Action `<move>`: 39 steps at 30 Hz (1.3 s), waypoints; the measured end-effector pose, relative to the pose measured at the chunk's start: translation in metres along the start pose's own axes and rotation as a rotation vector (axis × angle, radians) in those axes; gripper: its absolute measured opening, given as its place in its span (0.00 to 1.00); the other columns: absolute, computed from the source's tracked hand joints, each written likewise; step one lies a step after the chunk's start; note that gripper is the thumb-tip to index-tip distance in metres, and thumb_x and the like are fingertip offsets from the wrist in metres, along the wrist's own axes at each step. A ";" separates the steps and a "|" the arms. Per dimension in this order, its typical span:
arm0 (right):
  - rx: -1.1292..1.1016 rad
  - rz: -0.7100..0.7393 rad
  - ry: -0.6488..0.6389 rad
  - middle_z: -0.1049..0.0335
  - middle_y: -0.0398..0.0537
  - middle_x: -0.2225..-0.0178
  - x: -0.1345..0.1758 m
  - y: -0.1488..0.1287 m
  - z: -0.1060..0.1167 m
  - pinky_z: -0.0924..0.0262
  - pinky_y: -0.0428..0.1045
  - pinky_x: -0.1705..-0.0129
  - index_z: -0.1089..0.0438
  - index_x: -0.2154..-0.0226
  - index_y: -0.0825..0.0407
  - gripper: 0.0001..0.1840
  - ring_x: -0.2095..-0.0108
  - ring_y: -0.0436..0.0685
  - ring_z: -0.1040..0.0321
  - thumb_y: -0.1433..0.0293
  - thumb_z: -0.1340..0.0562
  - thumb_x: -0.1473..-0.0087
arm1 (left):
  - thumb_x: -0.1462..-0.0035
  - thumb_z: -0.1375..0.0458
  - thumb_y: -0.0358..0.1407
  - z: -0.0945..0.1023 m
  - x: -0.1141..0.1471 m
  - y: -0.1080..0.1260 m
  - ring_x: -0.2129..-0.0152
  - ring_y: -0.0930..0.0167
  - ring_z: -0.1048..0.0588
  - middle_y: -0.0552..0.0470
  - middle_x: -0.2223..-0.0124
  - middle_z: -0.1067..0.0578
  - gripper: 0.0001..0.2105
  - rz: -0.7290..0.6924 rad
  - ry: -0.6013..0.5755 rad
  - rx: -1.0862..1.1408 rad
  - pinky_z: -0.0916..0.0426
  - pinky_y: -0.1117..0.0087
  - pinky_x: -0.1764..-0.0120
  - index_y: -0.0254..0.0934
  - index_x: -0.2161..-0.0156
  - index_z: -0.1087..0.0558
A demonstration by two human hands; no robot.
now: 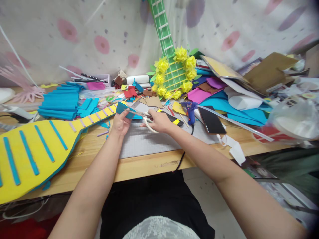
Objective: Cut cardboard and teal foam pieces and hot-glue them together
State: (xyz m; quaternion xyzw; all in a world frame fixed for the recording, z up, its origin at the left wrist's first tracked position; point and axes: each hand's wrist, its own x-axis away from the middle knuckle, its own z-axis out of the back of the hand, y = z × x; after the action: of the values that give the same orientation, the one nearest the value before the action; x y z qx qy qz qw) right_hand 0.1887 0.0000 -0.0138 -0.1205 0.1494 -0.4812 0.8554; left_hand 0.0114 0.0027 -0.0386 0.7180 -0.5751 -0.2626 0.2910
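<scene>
My left hand (122,122) pinches a piece of teal paper (121,108) above the grey cutting mat (139,146). In my right hand (159,121) is a pair of scissors (149,125) with white handles, its fingers through the loops. The scissor blades point left and reach the paper; whether they are cutting into it I cannot tell. To the left lies a yellow paper guitar shape (42,139) with teal strips on its body and pale purple strips along its neck. A green paper guitar (171,74) ringed with yellow flowers leans at the back.
A blue glue gun (190,111) and a dark phone (212,120) lie right of the mat. Folded teal crepe paper (59,101) is at the left back. Paper sheets and cardboard (269,73) pile up at the right, beside a plastic-wrapped tub (281,132).
</scene>
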 end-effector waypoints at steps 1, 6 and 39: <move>0.003 -0.002 -0.003 0.28 0.47 0.66 0.000 0.000 0.000 0.53 0.46 0.71 0.39 0.64 0.51 0.23 0.67 0.55 0.32 0.49 0.43 0.51 | 0.66 0.33 0.28 0.000 0.000 0.000 0.69 0.70 0.24 0.56 0.71 0.22 0.14 0.000 -0.005 0.008 0.30 0.70 0.60 0.37 0.69 0.27; 0.017 0.000 0.012 0.28 0.46 0.68 0.000 0.000 0.001 0.55 0.46 0.72 0.39 0.65 0.50 0.24 0.68 0.55 0.32 0.47 0.44 0.52 | 0.66 0.33 0.27 0.001 -0.001 -0.001 0.70 0.72 0.24 0.56 0.71 0.22 0.14 -0.010 -0.024 0.031 0.30 0.71 0.61 0.37 0.69 0.27; 0.083 -0.086 0.003 0.26 0.50 0.67 0.003 0.001 -0.001 0.53 0.46 0.71 0.35 0.63 0.50 0.30 0.65 0.57 0.31 0.41 0.48 0.52 | 0.56 0.36 0.28 -0.003 0.005 -0.002 0.61 0.70 0.25 0.55 0.64 0.22 0.09 0.052 -0.022 -0.046 0.31 0.70 0.57 0.40 0.67 0.28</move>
State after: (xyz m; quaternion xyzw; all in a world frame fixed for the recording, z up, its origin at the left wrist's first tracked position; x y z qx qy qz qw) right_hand 0.1904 -0.0018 -0.0159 -0.0904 0.1250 -0.5233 0.8381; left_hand 0.0156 -0.0020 -0.0379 0.6930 -0.5905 -0.2761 0.3078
